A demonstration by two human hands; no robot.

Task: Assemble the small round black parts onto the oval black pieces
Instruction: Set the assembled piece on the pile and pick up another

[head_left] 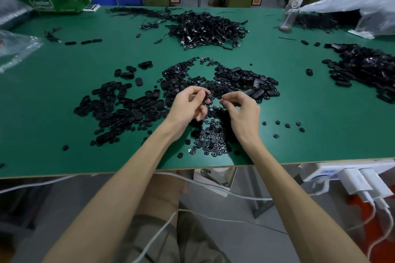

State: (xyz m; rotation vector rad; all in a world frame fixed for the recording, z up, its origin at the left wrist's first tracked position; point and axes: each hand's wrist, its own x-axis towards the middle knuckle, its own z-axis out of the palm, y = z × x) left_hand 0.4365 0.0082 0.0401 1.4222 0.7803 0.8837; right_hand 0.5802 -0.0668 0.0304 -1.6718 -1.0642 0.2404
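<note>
One oval black piece (206, 96) in left grip (188, 107) | right grip (241, 113) curled, hold unclear

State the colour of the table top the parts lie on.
The table top is green; head view shows it best.

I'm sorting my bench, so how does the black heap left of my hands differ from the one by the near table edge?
The left heap holds mostly oval pieces, larger and elongated; the near-edge heap holds small round parts, disc-like. The left heap spreads wider; the near-edge heap is more compact. Both are black and lie loose on the green table.
</note>
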